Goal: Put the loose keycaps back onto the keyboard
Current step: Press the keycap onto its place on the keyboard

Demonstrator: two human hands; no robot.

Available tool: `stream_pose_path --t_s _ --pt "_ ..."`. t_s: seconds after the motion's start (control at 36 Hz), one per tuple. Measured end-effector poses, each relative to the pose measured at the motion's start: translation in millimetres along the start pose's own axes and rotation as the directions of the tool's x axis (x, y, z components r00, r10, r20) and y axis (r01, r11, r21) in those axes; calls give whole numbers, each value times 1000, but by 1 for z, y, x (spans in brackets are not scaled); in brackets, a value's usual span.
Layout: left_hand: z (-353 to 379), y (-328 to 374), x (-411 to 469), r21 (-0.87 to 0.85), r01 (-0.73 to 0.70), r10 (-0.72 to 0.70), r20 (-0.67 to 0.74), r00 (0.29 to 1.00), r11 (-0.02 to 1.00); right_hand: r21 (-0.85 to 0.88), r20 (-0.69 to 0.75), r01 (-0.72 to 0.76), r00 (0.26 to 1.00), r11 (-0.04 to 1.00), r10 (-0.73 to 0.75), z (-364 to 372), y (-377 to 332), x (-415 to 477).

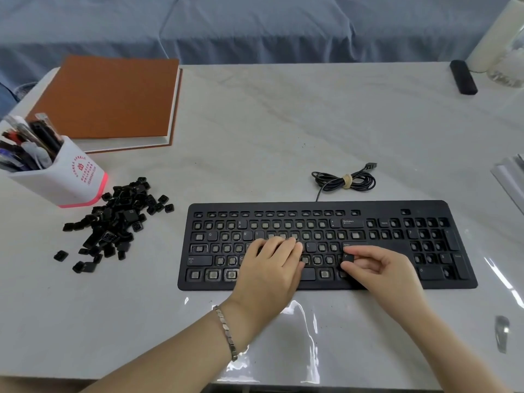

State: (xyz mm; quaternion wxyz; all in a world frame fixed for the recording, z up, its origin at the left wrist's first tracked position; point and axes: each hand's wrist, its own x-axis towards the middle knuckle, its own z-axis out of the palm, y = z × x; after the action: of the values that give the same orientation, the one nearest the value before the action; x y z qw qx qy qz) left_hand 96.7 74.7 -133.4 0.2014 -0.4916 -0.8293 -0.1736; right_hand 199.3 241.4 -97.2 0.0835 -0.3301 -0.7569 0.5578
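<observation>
So the keyboard [312, 207] is parked in the lower centre of the frame. It's mostly stripped, with only a handful of caps seated (Backspace, Enter, Shift, a few letters). One black keycap [348, 257], marked Y, is pinched between the thumb and forefinger of the right hand [380, 268] and held just over the right end of the letter rows, below Enter. The left hand [272, 265] is laid flat on the middle rows, fingers straight and pressed together. The loose keycaps [113, 219] are heaped at left centre, beside a white pen cup [71, 177]. A coiled cable [344, 181] is seen just above the keyboard, and an orange notebook [113, 95] at upper left.
</observation>
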Motion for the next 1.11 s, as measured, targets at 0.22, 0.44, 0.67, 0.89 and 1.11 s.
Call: stream_pose_path --t_s 0.22,0.44,0.67,0.89,1.11 --pt "0 2 -2 -15 43 -43 34 998 999 -18 -3 -3 1000 1000 3 -1 -1 0" --pt "-8 3 8 -27 91 -86 141 986 996 -16 14 -3 1000 1000 3 -1 -2 -1" --pt "-16 -11 -1 -194 86 -39 237 971 977 -72 -8 2 1000 997 -2 0 -1 -2" --pt "-33 -52 -23 -238 322 -314 75 947 916 -119 -1 107 994 987 -108 21 -11 -9" --pt "-34 -68 -47 -10 438 -430 170 887 899 -177 43 284 959 942 -281 64 -37 5"
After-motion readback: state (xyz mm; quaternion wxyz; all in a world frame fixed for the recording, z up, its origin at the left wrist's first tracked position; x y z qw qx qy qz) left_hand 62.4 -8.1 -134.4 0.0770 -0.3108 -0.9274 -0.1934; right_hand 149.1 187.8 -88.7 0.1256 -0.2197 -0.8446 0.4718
